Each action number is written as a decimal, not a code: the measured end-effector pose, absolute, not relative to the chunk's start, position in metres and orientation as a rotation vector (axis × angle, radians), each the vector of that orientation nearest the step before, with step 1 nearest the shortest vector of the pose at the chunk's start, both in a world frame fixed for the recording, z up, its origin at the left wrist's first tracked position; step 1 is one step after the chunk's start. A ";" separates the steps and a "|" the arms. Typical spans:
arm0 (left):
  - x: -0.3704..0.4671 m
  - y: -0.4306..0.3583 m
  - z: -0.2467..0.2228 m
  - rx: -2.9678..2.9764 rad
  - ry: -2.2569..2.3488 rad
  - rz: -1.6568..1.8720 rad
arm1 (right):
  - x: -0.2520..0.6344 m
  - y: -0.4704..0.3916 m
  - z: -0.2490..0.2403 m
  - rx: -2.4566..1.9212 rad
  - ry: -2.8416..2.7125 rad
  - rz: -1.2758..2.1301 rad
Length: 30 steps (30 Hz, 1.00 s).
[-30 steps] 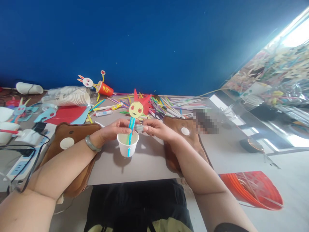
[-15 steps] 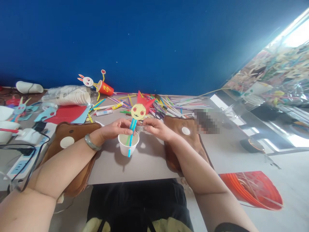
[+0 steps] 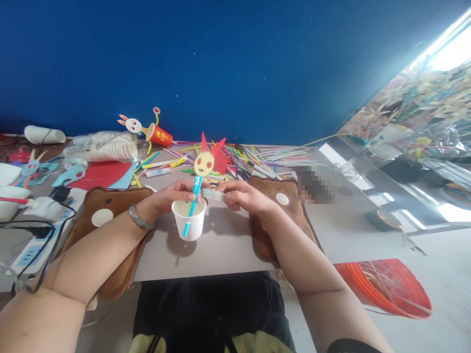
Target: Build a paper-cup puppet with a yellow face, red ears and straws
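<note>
My left hand (image 3: 176,192) is closed, thumb and fingers pinching the blue straw (image 3: 194,196) above a white paper cup (image 3: 189,228). The straw runs down into the cup, and a short blue end shows on the cup's outer wall. On top of the straw sits a round yellow paper face (image 3: 204,163) with red pointed paper (image 3: 221,162) behind it. Between my hands lies a small whitish, ribbed strip (image 3: 214,195); my right hand (image 3: 245,197) pinches its right end. The strip's left end reaches my left fingertips, which partly hide it.
Brown padded cushions (image 3: 275,225) lie under both forearms. Behind my hands are scattered coloured straws (image 3: 272,157), a glue tube (image 3: 158,172), red paper (image 3: 97,174) and stacked paper cups (image 3: 114,148). A power strip (image 3: 31,255) with cables is at left, an orange bin (image 3: 382,289) at right.
The cup and the straw figure have shifted slightly left, and the straw leans more. My right hand has drawn a little to the right, with more of the whitish strip showing.
</note>
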State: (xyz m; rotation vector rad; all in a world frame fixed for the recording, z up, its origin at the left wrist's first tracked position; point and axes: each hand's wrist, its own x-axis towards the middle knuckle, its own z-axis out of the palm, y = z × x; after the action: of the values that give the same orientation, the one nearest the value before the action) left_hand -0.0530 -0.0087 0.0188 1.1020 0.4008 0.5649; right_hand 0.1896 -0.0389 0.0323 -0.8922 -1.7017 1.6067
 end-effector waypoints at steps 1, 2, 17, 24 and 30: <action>-0.053 -0.009 0.019 1.094 0.393 0.561 | 0.190 -0.039 0.033 -0.876 -1.707 1.637; -0.054 -0.009 0.019 1.087 0.388 0.565 | 0.191 -0.039 0.033 -0.861 -1.711 1.661; -0.051 -0.005 0.020 1.148 0.362 0.574 | 0.192 -0.040 0.034 -0.872 -1.683 1.577; -0.049 -0.004 0.022 1.266 0.453 0.565 | 0.187 -0.038 0.034 -1.017 -1.758 1.453; -0.049 -0.006 0.019 1.221 0.489 0.544 | 0.184 -0.038 0.032 -1.045 -1.661 1.459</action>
State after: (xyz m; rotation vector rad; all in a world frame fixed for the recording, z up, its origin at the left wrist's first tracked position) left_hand -0.0489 -0.0064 0.0190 1.2211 0.4886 0.5440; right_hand 0.1836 -0.0377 0.0316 -1.0451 -1.6606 1.4594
